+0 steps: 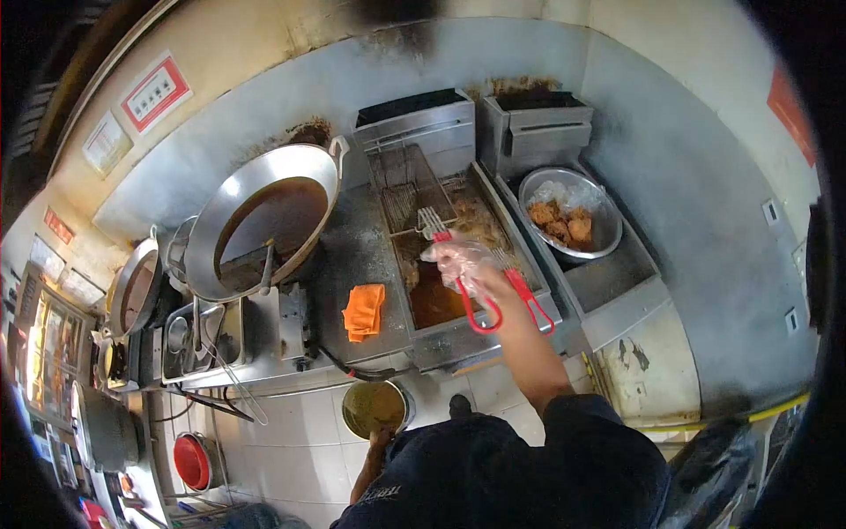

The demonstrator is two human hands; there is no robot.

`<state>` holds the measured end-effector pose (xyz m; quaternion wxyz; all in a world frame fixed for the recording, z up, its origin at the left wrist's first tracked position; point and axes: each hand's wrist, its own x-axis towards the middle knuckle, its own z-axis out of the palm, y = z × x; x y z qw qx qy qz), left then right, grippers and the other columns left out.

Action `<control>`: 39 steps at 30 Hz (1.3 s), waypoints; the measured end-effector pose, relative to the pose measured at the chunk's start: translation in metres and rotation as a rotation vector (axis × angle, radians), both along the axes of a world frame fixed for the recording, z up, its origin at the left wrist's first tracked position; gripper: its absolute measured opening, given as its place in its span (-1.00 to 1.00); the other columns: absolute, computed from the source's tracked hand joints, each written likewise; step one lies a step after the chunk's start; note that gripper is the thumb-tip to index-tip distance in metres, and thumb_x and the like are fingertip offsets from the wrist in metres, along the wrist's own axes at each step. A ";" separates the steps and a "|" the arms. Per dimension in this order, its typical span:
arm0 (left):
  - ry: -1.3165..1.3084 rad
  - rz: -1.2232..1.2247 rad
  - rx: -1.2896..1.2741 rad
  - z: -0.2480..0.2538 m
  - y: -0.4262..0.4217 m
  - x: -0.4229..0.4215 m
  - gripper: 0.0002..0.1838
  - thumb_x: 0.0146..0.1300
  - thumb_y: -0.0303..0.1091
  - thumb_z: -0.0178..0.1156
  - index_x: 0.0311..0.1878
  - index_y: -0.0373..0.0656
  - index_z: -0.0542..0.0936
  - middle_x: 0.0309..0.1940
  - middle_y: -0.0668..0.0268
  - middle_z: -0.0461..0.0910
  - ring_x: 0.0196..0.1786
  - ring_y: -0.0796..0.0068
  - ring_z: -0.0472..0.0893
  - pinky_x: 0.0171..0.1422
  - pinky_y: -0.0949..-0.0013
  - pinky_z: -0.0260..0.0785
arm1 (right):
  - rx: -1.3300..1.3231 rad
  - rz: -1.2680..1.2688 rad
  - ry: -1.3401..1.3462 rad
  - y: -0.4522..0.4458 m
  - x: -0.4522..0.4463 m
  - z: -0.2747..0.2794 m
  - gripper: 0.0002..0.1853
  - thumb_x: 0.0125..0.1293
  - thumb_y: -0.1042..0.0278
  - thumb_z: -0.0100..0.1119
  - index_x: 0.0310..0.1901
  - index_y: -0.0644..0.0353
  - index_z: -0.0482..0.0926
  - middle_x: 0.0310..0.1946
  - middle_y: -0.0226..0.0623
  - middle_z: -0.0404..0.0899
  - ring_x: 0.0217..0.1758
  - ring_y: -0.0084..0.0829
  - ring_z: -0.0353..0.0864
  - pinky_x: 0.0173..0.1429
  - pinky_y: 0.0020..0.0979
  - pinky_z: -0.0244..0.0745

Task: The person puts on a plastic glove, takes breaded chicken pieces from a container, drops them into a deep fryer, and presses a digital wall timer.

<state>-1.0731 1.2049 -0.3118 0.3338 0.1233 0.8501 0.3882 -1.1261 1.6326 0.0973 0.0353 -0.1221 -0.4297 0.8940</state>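
My right hand [463, 263], in a clear plastic glove, is over the fryer [520, 231]. Its fingers are closed round a red handle [483, 323] with silver metal at the far end, near the wire fry basket [410, 181]. A second red handle [532, 298] lies just to the right, across the fryer's front edge. Brown oil [436, 298] and pieces of frying food [476, 212] show in the vat. Low beside my body, my left hand [381, 438] overlaps the near rim of a metal bucket [408, 414] of yellow-brown liquid; its fingers are too small to make out.
To the right, a steel bowl [608, 240] holds fried pieces [564, 225] and a clear bag. A large wok [207, 231] of dark oil stands left, beyond an orange cloth [363, 312]. Ladles and strainers lie in a steel tray [233, 339]. A red container [190, 462] is on the floor.
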 end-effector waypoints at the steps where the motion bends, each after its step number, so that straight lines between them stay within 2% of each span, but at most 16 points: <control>1: 0.159 -0.016 0.079 -0.047 -0.009 0.000 -0.76 0.15 -0.17 0.04 -0.33 -0.15 0.53 -0.49 0.20 0.56 -0.44 0.34 0.53 -0.33 0.28 0.38 | 0.001 -0.065 -0.009 -0.014 0.002 0.009 -0.77 0.03 0.46 0.22 -0.41 0.07 0.30 -0.67 -0.54 0.28 -0.74 -0.67 0.19 -0.66 -0.55 0.10; 4: 0.131 -0.020 0.068 -0.080 -0.023 -0.005 -0.78 0.14 -0.18 0.04 -0.36 -0.13 0.52 -0.48 0.23 0.53 -0.42 0.33 0.52 -0.37 0.27 0.37 | 0.056 -0.120 -0.035 -0.033 0.006 0.006 -0.81 0.06 0.45 0.21 -0.37 0.05 0.36 -0.61 -0.55 0.33 -0.72 -0.71 0.19 -0.65 -0.61 0.09; 10: -0.039 -0.086 0.081 -0.088 -0.049 -0.011 -0.82 0.12 -0.21 0.03 -0.39 -0.10 0.50 -0.46 0.29 0.47 -0.37 0.32 0.49 -0.44 0.27 0.36 | -0.189 -0.135 -0.009 -0.044 0.039 -0.025 -0.82 0.10 0.43 0.18 -0.24 0.11 0.45 -0.55 -0.37 0.46 -0.68 -0.58 0.37 -0.61 -0.58 0.30; 12: -0.276 -0.128 0.050 -0.075 -0.060 -0.017 -0.81 0.13 -0.21 0.03 -0.37 -0.10 0.51 -0.46 0.30 0.48 -0.37 0.33 0.50 -0.44 0.28 0.36 | -0.218 -0.211 0.019 -0.054 0.068 -0.033 -0.66 0.27 0.10 -0.03 -0.07 0.18 0.43 -0.33 -0.33 0.54 -0.49 -0.50 0.51 -0.39 -0.56 0.44; 13: -0.401 -0.141 0.027 -0.067 -0.064 -0.019 -0.81 0.13 -0.20 0.02 -0.36 -0.10 0.51 -0.46 0.30 0.48 -0.37 0.33 0.50 -0.44 0.29 0.36 | -0.066 -0.304 -0.088 -0.041 0.072 -0.082 -0.59 0.29 0.00 -0.12 -0.04 0.16 0.43 -0.21 -0.28 0.56 -0.33 -0.41 0.56 -0.19 -0.47 0.50; 18: -1.025 -0.306 -0.081 -0.101 -0.072 -0.034 -0.80 0.15 -0.20 0.01 -0.31 -0.09 0.52 -0.44 0.33 0.50 -0.38 0.34 0.51 -0.44 0.32 0.35 | -0.016 -0.653 -0.087 -0.126 0.257 -0.127 -0.54 0.27 -0.04 -0.07 0.07 0.07 0.36 -0.03 -0.24 0.46 -0.01 -0.33 0.44 0.13 -0.23 0.31; 19: -0.701 -0.352 -0.133 -0.065 -0.063 -0.001 -0.74 0.16 -0.16 0.01 -0.23 -0.12 0.51 -0.42 0.33 0.53 -0.44 0.39 0.51 -0.41 0.35 0.37 | -0.006 -0.736 -0.212 -0.163 0.290 -0.110 -0.55 0.24 -0.06 -0.01 0.04 0.06 0.35 -0.04 -0.25 0.46 -0.01 -0.32 0.45 0.12 -0.22 0.33; 22: -0.651 -0.633 -0.131 -0.032 -0.028 0.041 -0.75 0.15 -0.19 0.06 -0.22 -0.15 0.50 -0.43 0.30 0.54 -0.48 0.44 0.50 -0.38 0.40 0.38 | 0.002 -0.969 -0.142 -0.259 0.383 -0.115 -0.44 0.23 -0.15 -0.03 0.15 0.03 0.29 0.15 -0.22 0.31 0.19 -0.25 0.29 0.25 -0.19 0.17; 23: -0.570 -0.899 -0.130 -0.023 -0.002 0.063 -0.76 0.19 -0.21 0.04 -0.22 -0.19 0.49 -0.45 0.30 0.55 -0.45 0.47 0.52 -0.36 0.45 0.38 | -0.040 -1.057 -0.077 -0.284 0.409 -0.121 -0.38 0.25 -0.19 -0.12 0.21 0.05 0.22 0.19 -0.24 0.26 0.24 -0.24 0.20 0.29 -0.16 0.09; 27: -0.553 -1.281 0.270 0.132 0.038 0.219 -0.74 0.22 -0.18 0.13 -0.24 -0.21 0.48 -0.49 0.37 0.50 -0.42 0.58 0.48 -0.33 0.53 0.36 | -0.062 -1.512 0.130 -0.395 0.495 -0.103 -0.25 0.23 -0.30 -0.21 0.33 -0.01 0.02 0.33 -0.29 0.03 0.38 -0.15 -0.06 0.37 -0.06 -0.13; 31: -0.714 -1.824 0.486 0.259 -0.016 0.358 -0.42 0.02 -0.14 0.33 0.03 -0.24 0.34 -0.14 0.24 0.44 -0.11 0.44 0.45 -0.05 0.38 0.35 | -0.066 -1.921 0.223 -0.488 0.581 -0.117 -0.17 0.15 -0.29 -0.02 0.36 -0.14 -0.08 0.38 -0.31 -0.15 0.38 -0.17 -0.10 0.32 0.00 -0.06; 32: -0.646 -2.006 0.612 0.277 -0.037 0.385 -0.31 -0.05 -0.16 0.37 0.09 -0.24 0.28 -0.05 0.20 0.38 -0.01 0.35 0.41 0.04 0.31 0.32 | -0.072 -1.965 0.241 -0.510 0.595 -0.118 -0.17 0.15 -0.29 -0.02 0.36 -0.14 -0.08 0.38 -0.31 -0.15 0.38 -0.17 -0.10 0.32 0.00 -0.06; 33: -0.433 -2.059 0.755 0.306 -0.065 0.410 -0.44 0.02 -0.21 0.31 0.03 -0.24 0.33 -0.13 0.18 0.43 -0.09 0.34 0.46 -0.04 0.32 0.34 | -0.025 -2.130 0.202 -0.534 0.608 -0.119 -0.13 0.12 -0.29 0.03 0.36 -0.16 -0.13 0.38 -0.30 -0.13 0.38 -0.18 -0.10 0.32 0.01 -0.04; 36: -0.271 -2.101 0.820 0.303 -0.121 0.485 -0.59 0.07 -0.27 0.26 -0.07 -0.25 0.40 -0.30 0.17 0.48 -0.21 0.36 0.50 -0.14 0.33 0.35 | 0.065 -2.370 0.113 -0.609 0.658 -0.110 0.00 0.03 -0.29 0.14 0.37 -0.21 -0.25 0.38 -0.29 -0.16 0.38 -0.17 -0.08 0.27 0.06 0.06; 37: -0.391 -2.071 0.787 0.297 -0.138 0.511 -0.72 0.10 -0.29 0.22 -0.23 -0.29 0.47 -0.46 0.19 0.50 -0.35 0.38 0.52 -0.25 0.34 0.35 | 0.070 -2.511 0.070 -0.633 0.676 -0.105 0.01 0.02 -0.29 0.14 0.37 -0.21 -0.27 0.38 -0.30 -0.20 0.38 -0.14 -0.07 0.24 0.08 0.12; 39: -0.436 -2.210 0.741 0.287 -0.166 0.551 -0.76 0.10 -0.31 0.22 -0.28 -0.30 0.48 -0.48 0.20 0.51 -0.39 0.43 0.50 -0.28 0.36 0.34 | 0.055 -2.731 0.066 -0.676 0.721 -0.122 0.02 0.03 -0.23 0.17 0.37 -0.26 -0.31 0.40 -0.32 -0.29 0.38 -0.04 -0.06 0.16 0.10 0.24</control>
